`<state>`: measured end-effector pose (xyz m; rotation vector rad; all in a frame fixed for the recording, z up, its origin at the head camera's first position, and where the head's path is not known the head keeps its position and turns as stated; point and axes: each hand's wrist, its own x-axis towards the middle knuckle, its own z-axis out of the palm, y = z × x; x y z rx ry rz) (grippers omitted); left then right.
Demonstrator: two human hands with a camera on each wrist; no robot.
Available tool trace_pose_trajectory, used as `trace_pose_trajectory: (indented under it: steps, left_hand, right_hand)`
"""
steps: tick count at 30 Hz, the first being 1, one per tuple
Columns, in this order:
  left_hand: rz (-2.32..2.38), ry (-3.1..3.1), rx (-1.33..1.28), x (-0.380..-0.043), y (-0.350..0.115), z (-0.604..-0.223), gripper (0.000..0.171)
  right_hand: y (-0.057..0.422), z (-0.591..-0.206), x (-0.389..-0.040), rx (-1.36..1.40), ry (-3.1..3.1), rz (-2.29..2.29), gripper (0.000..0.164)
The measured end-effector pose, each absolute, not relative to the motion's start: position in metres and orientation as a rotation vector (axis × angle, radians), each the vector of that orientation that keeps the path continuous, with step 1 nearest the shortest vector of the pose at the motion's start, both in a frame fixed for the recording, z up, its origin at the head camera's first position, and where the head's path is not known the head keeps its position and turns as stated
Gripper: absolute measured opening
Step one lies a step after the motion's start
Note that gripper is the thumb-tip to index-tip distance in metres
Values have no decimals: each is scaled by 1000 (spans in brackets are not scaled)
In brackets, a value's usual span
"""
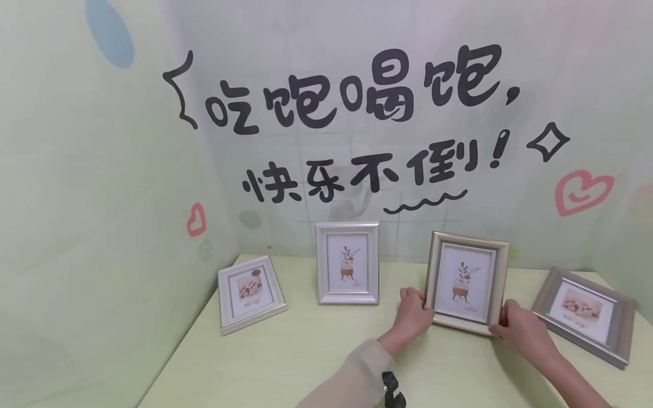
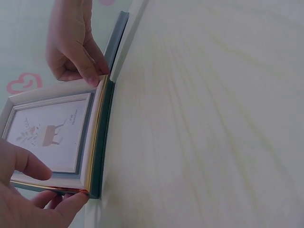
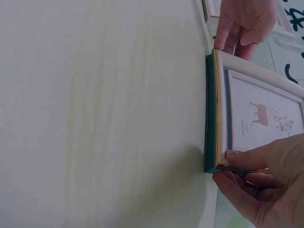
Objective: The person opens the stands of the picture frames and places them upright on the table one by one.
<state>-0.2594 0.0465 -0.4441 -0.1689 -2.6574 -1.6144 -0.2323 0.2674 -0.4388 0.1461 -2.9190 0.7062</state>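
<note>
A pale gold picture frame point(image 1: 467, 326) with a potted-plant print stands tilted slightly back, between two hands at its lower corners. My left hand point(image 1: 414, 315) holds the lower left corner, with fingertips at the side edge point(image 2: 85, 192). At the opposite corner my right hand point(image 1: 530, 334) pinches the border; its thumb point(image 3: 237, 156) lies on the front and the other fingers curl round the side. The frame's dark green side point(image 3: 210, 114) shows in both wrist views. Its back is hidden.
A white frame point(image 1: 348, 298) stands to the left, near the back wall. Farther left another white frame point(image 1: 254, 317) leans at an angle. A brownish-grey frame point(image 1: 586, 345) lies tilted close beside the right hand. Pale walls with black lettering point(image 1: 390, 90) enclose the light wood-grain table point(image 1: 306, 351).
</note>
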Motion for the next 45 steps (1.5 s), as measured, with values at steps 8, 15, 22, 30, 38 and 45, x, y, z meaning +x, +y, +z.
trace_pose_trajectory:
  steps: [8, 15, 22, 30, 38, 45]
  left_hand:
    - [-1697, -2600, -145, -266, 42, -451, 31]
    - [-1682, -2542, -149, -273, 42, -456, 30]
    - [-1679, -2510, -162, -277, 33, -457, 20]
    - [-1654, -2555, -232, -278, 27, -462, 13]
    - [-1641, -2572, -255, -277, 28, -465, 14]
    - [-1563, -2616, -311, -281, 24, -461, 17]
  right_hand:
    - [261, -442, -227, 176, -2850, 673, 28]
    - [257, -443, -219, 197, -2836, 622, 25]
    - [256, -442, -219, 235, -2848, 655, 23]
    - [265, -443, -213, 373, -2827, 844, 12]
    - [272, -443, -214, 374, -2790, 920, 21]
    - [271, -447, -223, 513, -2662, 845, 35]
